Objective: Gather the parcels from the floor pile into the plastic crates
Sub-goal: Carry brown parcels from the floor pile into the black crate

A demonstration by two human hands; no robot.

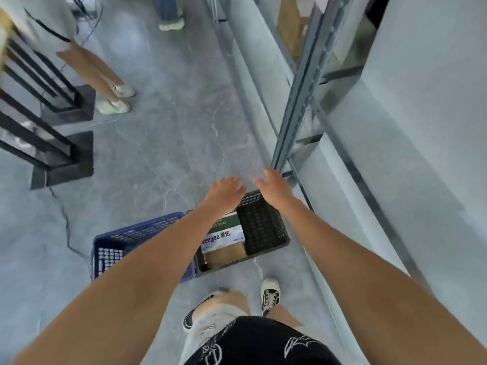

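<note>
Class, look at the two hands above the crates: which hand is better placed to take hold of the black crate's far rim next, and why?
Probably the right hand: it hovers open just beyond the black crate far rim. The left hand is close too, but nearer the blue crate.

Black crate (263, 227) sat on floor (158, 159); blue crate (123, 246) touching its left side, parcels (224, 241) inside it, shelving upright (297, 101) to its right, both hands above its far edge.
</note>
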